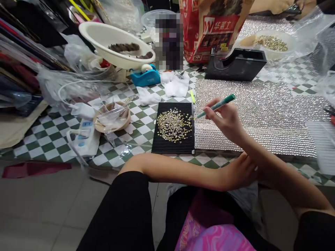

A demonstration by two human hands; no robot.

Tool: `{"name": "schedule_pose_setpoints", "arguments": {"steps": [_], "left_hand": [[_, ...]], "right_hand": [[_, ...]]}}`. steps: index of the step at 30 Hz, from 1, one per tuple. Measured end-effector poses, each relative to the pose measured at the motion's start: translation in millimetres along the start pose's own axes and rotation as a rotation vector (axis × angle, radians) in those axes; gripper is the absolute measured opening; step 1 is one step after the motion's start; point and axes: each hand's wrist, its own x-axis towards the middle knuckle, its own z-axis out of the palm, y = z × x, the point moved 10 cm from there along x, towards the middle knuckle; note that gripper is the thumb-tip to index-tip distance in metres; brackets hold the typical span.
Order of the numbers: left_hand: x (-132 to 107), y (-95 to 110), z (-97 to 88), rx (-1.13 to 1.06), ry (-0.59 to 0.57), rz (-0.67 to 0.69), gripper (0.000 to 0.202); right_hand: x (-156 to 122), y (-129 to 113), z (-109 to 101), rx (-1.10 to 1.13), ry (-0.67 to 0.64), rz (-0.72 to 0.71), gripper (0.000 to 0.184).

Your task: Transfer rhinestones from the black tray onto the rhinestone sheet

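Note:
My right hand [225, 116] is closed around a slim green pen [216, 106] with a darker green end. The pen slants down left, its tip by the right edge of a black ridged tray [172, 148]. Loose gold and clear rhinestones [174, 125] lie heaped on that tray. Below my right hand a sheet of silvery rhinestone rows [256, 115] covers the table. My left hand [238, 172] lies at the table's front edge, crossed under my right forearm; its fingers are mostly hidden there.
Behind the sheet stand a black tape dispenser [235, 64] and a red food bag [206, 31]. A blue tape dispenser [145, 76], white tissues [176, 83], a white basin [115, 38], a small bowl [125, 120] and a power strip [87, 139] are leftward. Another person's hands [282, 6] show top right.

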Motion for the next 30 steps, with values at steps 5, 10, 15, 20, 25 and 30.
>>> {"name": "schedule_pose_setpoints", "arguments": {"steps": [5,10,15,20,25,30], "left_hand": [[6,-4,4.7,0.005,-0.117,0.001,0.057],[8,2,5.3,0.047,-0.139,0.037,0.057],[5,1,-3.8,0.135,-0.170,0.026,0.060],[7,0,-7.0,0.188,-0.193,0.057,0.064],[9,1,-3.7,0.208,-0.225,0.065,0.065],[8,0,-2.6,0.214,-0.229,0.039,0.062]], "right_hand": [[11,2,35,-0.068,-0.142,-0.003,0.023],[4,1,45,-0.149,-0.198,-0.035,0.022],[-3,-5,46,-0.270,-0.201,-0.105,0.017],[-5,-9,48,-0.262,-0.218,-0.129,0.015],[-7,-11,49,-0.224,-0.215,-0.168,0.013],[-6,-11,50,-0.209,-0.210,-0.178,0.011]]}}
